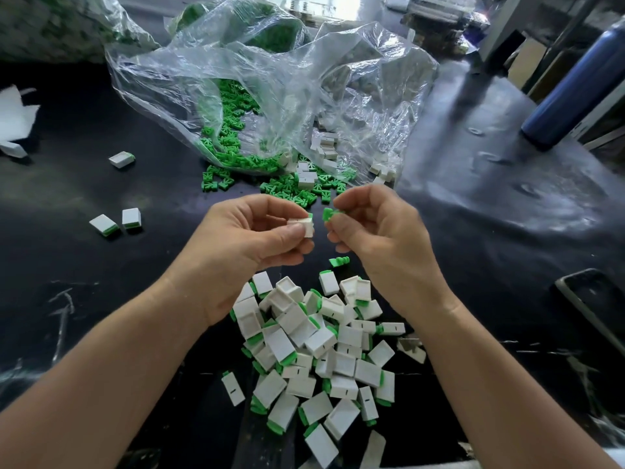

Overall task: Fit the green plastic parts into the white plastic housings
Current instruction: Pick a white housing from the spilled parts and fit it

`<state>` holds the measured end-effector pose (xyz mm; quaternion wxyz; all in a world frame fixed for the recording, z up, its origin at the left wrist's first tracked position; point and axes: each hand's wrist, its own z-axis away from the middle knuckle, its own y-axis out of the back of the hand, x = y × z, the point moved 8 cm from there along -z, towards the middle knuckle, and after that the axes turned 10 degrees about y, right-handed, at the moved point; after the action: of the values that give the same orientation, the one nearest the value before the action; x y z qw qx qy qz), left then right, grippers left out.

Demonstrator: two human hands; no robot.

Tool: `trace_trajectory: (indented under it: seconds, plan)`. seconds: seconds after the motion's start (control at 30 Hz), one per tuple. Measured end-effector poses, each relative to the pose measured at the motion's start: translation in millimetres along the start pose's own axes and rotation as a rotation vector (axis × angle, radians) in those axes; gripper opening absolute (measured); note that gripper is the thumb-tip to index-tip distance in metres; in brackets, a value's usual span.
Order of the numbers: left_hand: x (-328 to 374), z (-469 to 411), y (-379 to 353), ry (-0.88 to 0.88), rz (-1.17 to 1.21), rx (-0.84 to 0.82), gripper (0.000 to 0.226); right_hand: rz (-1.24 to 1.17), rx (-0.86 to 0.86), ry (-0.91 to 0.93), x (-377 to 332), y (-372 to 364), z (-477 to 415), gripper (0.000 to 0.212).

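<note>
Overall, the black table [507, 231] carries everything. Beyond both hands lies a clear plastic bag [270, 79], and loose green plastic parts [236, 157] spill out of its mouth toward the person. Below the hands, nearer to the person, is a heap of finished housings [321, 350], most of them white with a green end showing.

The left hand [250, 238] is raised above the table and pinches one white plastic housing [304, 225] between thumb and forefinger, with the other fingers curled under it. The right hand [375, 231] is at the same height, just beside it, and pinches one green plastic part [328, 214] at its fingertips.

The two pieces are apart, with only a small gap between them. The green part lies directly to the right of the housing and slightly above it. The housing seems to lie with its long axis from left to right, so its free end points at the right hand. The thumb covers much of the housing, so I cannot tell if this end is the open one. How the green part is turned is also not clear.

In my judgement, the coming move is a short push of the green part leftward, along this axis, while the left hand holds firm. If the part arrives tilted, it may jam at the mouth.
</note>
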<state>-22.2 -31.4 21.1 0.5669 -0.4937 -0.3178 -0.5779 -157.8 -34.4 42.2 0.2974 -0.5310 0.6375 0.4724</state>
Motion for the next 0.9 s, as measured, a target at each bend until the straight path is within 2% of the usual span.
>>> trace_trajectory:
  seconds: [0.27, 0.43, 0.53, 0.73, 0.9]
  plan:
    - [-0.6, 2.3, -2.6, 0.003, 0.017, -0.012, 0.023, -0.043, -0.032, 0.024, -6.4, -6.5, 2.6, 0.031]
    - [-0.2, 1.6, -2.2, -0.012, 0.003, 0.005, 0.009, -0.018, -0.053, 0.031, -6.9, -8.7, 3.2, 0.035]
    - [-0.1, 2.4, -3.5, -0.022, -0.045, 0.009, 0.008, -0.018, -0.065, 0.03, -7.0, -9.0, 3.6, 0.036]
    - [-0.1, 4.3, -6.9, -0.021, -0.082, -0.018, 0.019, -0.005, -0.058, 0.059, -11.4, -5.3, 3.5, 0.029]
    - [-3.3, 4.7, -8.1, -0.015, -0.071, 0.005, 0.009, -0.047, -0.03, 0.055, -10.9, -4.7, 5.2, 0.026]
